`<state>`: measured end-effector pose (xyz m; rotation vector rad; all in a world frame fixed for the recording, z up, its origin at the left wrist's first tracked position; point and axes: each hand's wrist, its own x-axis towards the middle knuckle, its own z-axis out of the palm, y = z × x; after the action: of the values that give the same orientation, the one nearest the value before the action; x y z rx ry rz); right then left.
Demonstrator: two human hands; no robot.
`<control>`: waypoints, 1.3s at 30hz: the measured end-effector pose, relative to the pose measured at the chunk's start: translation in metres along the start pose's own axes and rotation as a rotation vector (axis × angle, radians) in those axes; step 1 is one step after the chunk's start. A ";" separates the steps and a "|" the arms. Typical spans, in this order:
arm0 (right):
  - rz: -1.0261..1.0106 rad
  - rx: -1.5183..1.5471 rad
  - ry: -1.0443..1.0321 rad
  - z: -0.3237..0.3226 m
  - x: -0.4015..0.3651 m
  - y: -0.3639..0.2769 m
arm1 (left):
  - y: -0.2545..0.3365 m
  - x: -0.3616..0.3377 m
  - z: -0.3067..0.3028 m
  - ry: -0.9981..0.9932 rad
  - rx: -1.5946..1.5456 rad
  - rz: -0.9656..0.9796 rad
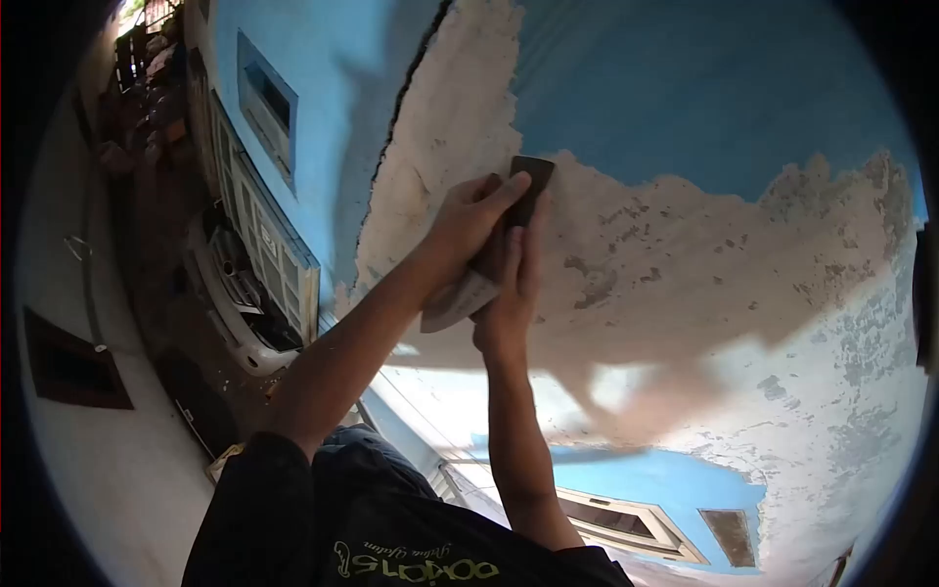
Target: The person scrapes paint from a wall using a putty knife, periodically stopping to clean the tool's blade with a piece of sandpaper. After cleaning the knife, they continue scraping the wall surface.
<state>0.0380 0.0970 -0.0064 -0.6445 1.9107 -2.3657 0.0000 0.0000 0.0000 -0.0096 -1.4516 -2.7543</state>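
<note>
Both of my arms reach up to a wall surface with blue paint [646, 88] and a broad pale, scraped patch [606, 254]. My left hand [474, 220] is closed on a dark, flat-ended scraper [533, 181], its thumb lying along the blade. Lower on the same tool, my right hand [514, 284] is wrapped round it, with fingers pointing up. The blade's end touches the border between blue paint and bare plaster. A pale, rounded flat piece [455, 303] shows beneath the hands; what it belongs to is unclear.
A dark crack [396, 108] runs down the wall left of the hands. Further left are a small window [267, 108], a panelled window frame [264, 220] and a white car [240, 293]. Another window [616, 519] and a grey panel [729, 536] lie at the bottom right.
</note>
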 end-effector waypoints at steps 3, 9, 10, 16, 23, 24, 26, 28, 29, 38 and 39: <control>-0.055 -0.111 0.087 0.005 -0.015 0.008 | -0.006 -0.011 -0.003 0.010 0.042 -0.024; -0.138 -0.079 0.094 0.014 0.005 0.012 | 0.013 0.006 -0.011 -0.035 0.114 0.061; -0.152 -0.069 0.110 0.012 0.000 0.016 | 0.013 0.004 -0.010 -0.037 0.125 0.063; -0.221 -0.092 0.133 0.019 0.003 0.036 | 0.005 0.012 -0.022 -0.074 0.193 0.042; -0.264 -0.093 0.131 0.014 0.005 0.040 | 0.003 0.009 -0.015 -0.064 0.153 0.074; -0.247 -0.112 0.126 0.012 0.004 0.040 | 0.004 0.011 -0.016 -0.065 0.132 0.051; -0.220 -0.149 0.118 0.009 0.002 0.037 | 0.000 0.008 -0.015 -0.064 0.149 0.028; -0.219 -0.085 0.128 0.011 0.000 0.032 | 0.003 0.007 -0.014 -0.057 0.235 0.060; -0.222 -0.093 0.126 0.012 0.001 0.031 | 0.006 0.011 -0.015 -0.055 0.211 0.073; -0.223 -0.151 0.117 0.012 0.003 0.024 | 0.000 0.012 -0.010 -0.011 0.169 0.065; -0.200 -0.126 0.113 0.014 0.005 0.021 | 0.009 0.009 -0.009 -0.021 0.159 0.049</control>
<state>0.0331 0.0777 -0.0229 -0.7594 2.1523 -2.4616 -0.0089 -0.0127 0.0026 -0.0701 -1.6480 -2.6010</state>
